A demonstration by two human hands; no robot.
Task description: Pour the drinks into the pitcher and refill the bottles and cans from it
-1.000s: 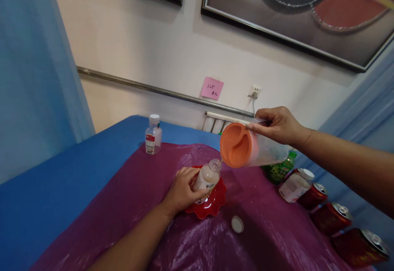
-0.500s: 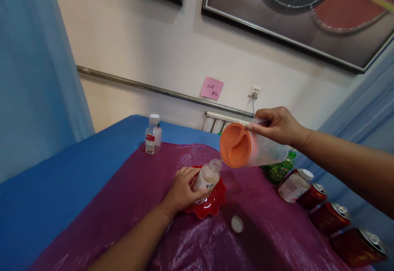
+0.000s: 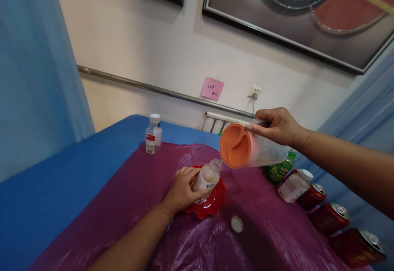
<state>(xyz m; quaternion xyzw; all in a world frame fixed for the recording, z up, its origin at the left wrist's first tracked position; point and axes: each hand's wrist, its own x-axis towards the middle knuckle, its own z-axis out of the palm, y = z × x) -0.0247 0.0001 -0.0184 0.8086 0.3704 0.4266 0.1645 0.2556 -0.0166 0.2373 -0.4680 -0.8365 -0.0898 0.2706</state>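
My left hand [image 3: 184,191] is wrapped round a small clear bottle [image 3: 209,177] with a printed label and no cap on its mouth. Pale liquid shows inside it. The bottle stands tilted over a red scalloped dish [image 3: 205,210], which has some liquid in it. By its handle, my right hand [image 3: 278,127] grips a translucent pitcher [image 3: 266,152] with an orange lid [image 3: 235,146]. The pitcher is tipped to the left, its lid edge close to the bottle's mouth. A thin stream between them is hard to make out. A white cap [image 3: 237,224] lies on the purple sheet.
A capped clear bottle [image 3: 153,135] stands at the back left. Along the right are a green bottle [image 3: 280,168], another white-capped bottle [image 3: 294,187] and several red cans [image 3: 329,217]. Purple plastic [image 3: 129,197] covers part of the blue table [image 3: 70,181]. Behind runs a metal rail [image 3: 138,85].
Both hands, the bottle and the pitcher hold almost the same positions as before. The level in the bottle looks slightly higher, though this is hard to be sure of.
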